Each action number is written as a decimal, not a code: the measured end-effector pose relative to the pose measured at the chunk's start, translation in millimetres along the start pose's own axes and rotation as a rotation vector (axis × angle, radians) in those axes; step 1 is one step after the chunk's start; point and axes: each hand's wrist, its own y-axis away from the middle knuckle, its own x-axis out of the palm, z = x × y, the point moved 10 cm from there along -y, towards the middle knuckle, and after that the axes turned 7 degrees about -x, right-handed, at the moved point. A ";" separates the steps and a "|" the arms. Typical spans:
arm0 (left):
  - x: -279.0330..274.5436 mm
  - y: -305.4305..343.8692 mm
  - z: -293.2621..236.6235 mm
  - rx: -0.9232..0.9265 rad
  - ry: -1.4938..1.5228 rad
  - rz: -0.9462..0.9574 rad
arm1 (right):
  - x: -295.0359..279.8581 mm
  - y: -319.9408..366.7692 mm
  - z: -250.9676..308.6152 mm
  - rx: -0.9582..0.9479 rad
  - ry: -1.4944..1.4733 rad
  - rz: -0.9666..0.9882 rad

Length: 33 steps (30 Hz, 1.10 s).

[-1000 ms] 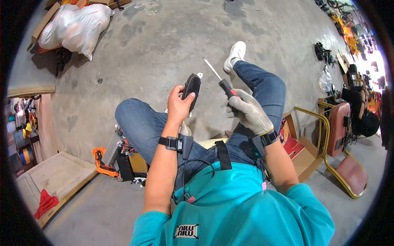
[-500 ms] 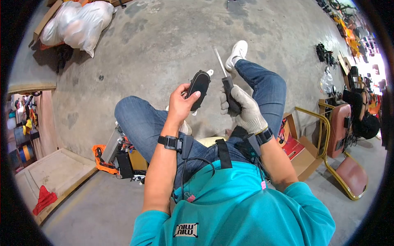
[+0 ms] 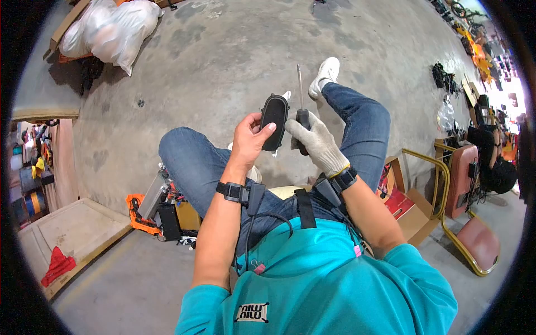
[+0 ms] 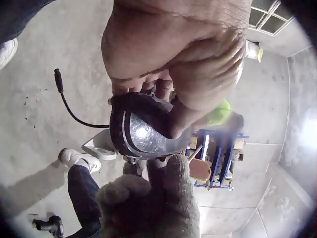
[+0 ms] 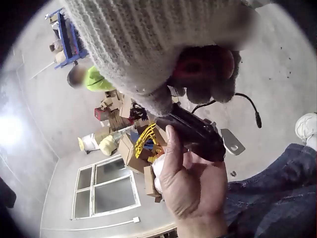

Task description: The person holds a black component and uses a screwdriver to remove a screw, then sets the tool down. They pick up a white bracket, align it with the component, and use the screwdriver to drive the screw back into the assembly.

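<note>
In the head view a black oval device is upright in the bare left hand, thumb on its dark face and fingers behind. A white tab sticks out at its top. Beside it, the gloved right hand grips a screwdriver by its dark handle, shaft pointing away from the body. The left wrist view has the device's glossy face with a short black cable hanging out; gloved fingers are at its edge. From the right wrist, the device appears edge-on.
An open cardboard box and a chair with a gold frame stand at the right. By the left knee lie an orange item and other parts. White bags lie at the far left, a wooden panel at the near left.
The right hand has moved left to the device, and the screwdriver has swung from leaning left to nearly straight ahead. The left hand has turned the device's dark face more toward the head camera.
</note>
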 end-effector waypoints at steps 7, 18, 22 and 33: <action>6.4 0.2 1.0 0.000 -0.083 0.029 | 6.1 -5.2 -2.0 -0.035 0.050 0.100; 12.1 0.6 -5.1 0.019 -0.071 0.039 | 5.6 -5.5 -7.5 0.010 -0.011 0.104; 11.9 -1.7 5.5 -0.035 -0.031 0.074 | -1.0 -7.2 -9.6 0.004 -0.009 0.069; 19.3 0.5 10.7 -0.088 -0.098 0.095 | -1.5 -2.4 -3.2 -0.011 -0.046 0.079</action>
